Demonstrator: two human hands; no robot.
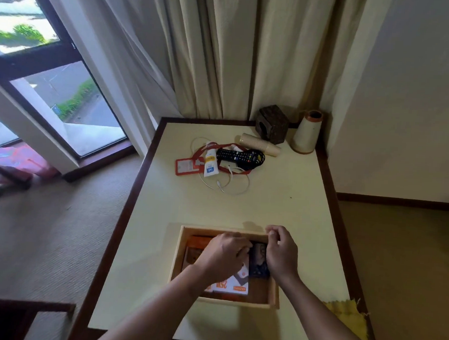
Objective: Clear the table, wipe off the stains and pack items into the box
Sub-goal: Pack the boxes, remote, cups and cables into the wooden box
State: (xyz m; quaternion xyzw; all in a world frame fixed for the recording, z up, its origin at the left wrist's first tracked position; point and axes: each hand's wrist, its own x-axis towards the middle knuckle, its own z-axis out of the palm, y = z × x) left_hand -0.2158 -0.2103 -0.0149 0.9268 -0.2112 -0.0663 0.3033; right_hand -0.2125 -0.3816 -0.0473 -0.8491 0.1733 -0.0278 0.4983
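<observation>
The box (176, 258) sits on the near half of the table (281, 211), open at the top, and from my feed both hands are over it. My left hand (224, 257) reaches in from the near left, palm down, fingers bent with their tips at the left edge of a dark pack (260, 265) lying in the right part of the box. I cannot tell whether they grip that pack or only touch it. My right hand (281, 253) is over the box's far right corner with its fingers curled close together, thumb against them, just at the far rim. I cannot tell whether they pinch anything.

An orange-and-white packet (235, 284) lies in the box under my left wrist, and an orange item (198, 242) shows at the far left inside.

A yellow cloth (348, 319) hangs over the table's near right edge, well apart from the box.

On the far half lies a loose heap. A black remote (234, 155) is just beside a white tube (209, 164), and a red lanyard (219, 145) loops around both and ends in a red badge holder (184, 167) at the left. A coil of black cable (257, 158) touches the remote's right end. A white cable (233, 188) trails towards me from the heap. Behind them a stack of paper cups (258, 145) lies on its side. In the far right corner stand a dark wooden block (272, 123) and a cream vase (306, 133), upright, near the curtain (224, 53).
</observation>
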